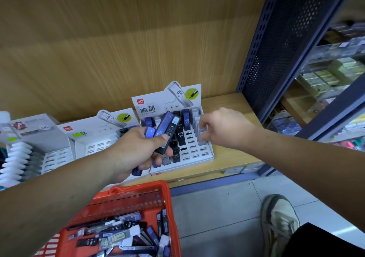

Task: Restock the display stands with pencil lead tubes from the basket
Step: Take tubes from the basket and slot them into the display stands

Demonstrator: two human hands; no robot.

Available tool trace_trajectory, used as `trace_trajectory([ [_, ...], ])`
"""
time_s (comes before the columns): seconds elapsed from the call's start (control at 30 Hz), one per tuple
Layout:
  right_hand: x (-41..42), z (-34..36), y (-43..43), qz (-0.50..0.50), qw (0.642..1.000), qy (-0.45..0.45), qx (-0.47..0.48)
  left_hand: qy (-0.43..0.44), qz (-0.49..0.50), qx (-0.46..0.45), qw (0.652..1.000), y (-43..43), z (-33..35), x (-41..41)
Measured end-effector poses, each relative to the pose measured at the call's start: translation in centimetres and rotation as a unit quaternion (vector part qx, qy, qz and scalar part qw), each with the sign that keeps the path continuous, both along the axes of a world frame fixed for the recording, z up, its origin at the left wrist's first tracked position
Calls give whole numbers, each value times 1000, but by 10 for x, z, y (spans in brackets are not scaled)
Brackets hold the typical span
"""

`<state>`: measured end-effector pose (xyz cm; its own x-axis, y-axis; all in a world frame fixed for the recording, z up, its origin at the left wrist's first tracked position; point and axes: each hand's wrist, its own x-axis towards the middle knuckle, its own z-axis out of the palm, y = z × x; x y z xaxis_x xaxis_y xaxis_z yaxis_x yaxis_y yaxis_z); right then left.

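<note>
Right hand [223,128] pinches a pale tube [201,136] at the right-hand column of the rightmost display stand [197,152]; I can't tell how deep it's seated. Left hand [134,150] is clenched round a bundle of purple and black tubes [166,130], just left. More stock is in the red basket [138,193], near. I'd keep the tube upright, line it up with its slot, press straight down, then release. Mind the neighbouring tubes.
</note>
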<state>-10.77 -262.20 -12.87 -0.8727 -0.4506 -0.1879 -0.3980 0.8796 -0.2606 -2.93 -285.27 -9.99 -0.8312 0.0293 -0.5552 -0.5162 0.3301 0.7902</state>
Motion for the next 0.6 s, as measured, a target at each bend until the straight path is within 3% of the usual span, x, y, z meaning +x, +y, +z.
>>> trace_trajectory([
  [0.07, 6, 7, -5, 14, 998, 61, -9, -3, 4, -4, 1000, 1, 6, 0],
  [0.17, 14, 17, -18, 49, 986, 97, -125, 2, 28, 30, 999, -2, 6, -1],
  [0.33, 15, 12, -38, 144, 966, 132, -168, 4, 69, 133, 989, -4, 8, -3],
  [0.37, 14, 8, -39, 126, 966, 115, -196, 8, 85, 137, 987, -5, 8, -4],
  [0.43, 14, 8, -39, 9, 953, -21, -301, 28, 119, 114, 986, -10, 3, -9],
  [0.5, 17, 11, -39, -100, 883, -178, -424, 49, 126, 78, 988, -14, -3, -9],
  [0.6, 18, 17, -44, -188, 774, -294, -528, 46, 85, 60, 994, -8, -5, -5],
])
